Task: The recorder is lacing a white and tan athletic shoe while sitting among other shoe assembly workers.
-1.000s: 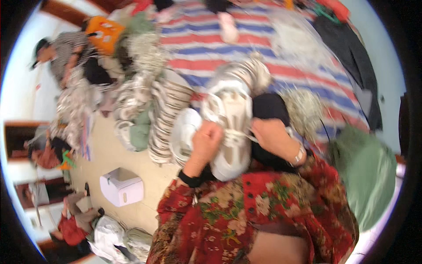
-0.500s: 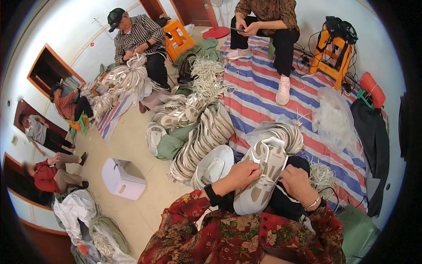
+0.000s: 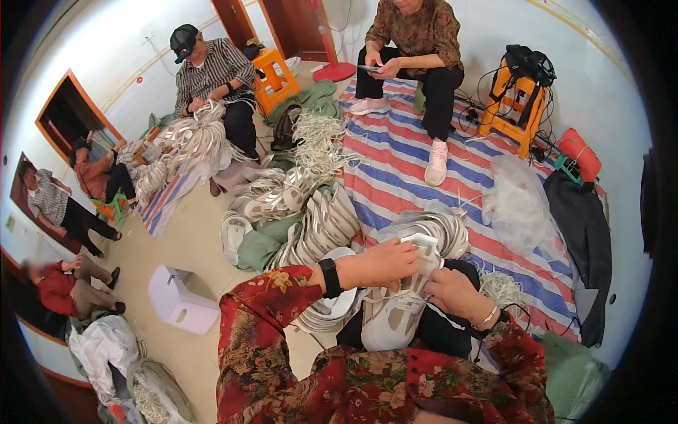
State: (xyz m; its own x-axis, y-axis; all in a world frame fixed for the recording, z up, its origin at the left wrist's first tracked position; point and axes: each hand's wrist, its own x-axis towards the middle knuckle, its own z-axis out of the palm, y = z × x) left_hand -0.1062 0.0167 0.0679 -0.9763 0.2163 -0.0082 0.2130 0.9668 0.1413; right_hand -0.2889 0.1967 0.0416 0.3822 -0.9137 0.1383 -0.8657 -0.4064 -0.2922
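The left hand (image 3: 381,263) is closed on the top end of a white shoe upper (image 3: 395,311), fingers curled over its tongue. The right hand (image 3: 452,293) is closed on the upper's right side near the laces; its fingertips seem to pinch a lace, though the view is too small to be sure. The shoe upper lies toe-down on the person's lap, between the two hands, resting on dark trousers above the red flowered sleeves (image 3: 275,311). A black wristband (image 3: 329,277) sits on the left wrist and a thin bracelet (image 3: 487,316) on the right.

Just beyond the hands, a stack of white shoe uppers (image 3: 438,230) lies on the striped mat (image 3: 402,162), and a larger heap of them (image 3: 311,219) spreads to the left over green cloth (image 3: 261,247). A bundle of white laces (image 3: 318,138) lies farther up the mat. A clear plastic bag (image 3: 519,205) lies to the right, near a dark jacket (image 3: 575,233).

On the bare floor to the left stands a white plastic stool (image 3: 180,300). Across the room a person in a striped shirt (image 3: 215,71) handles more uppers, and another person in a brown patterned top (image 3: 417,35) sits on the mat's far edge beside an orange stool (image 3: 519,106).
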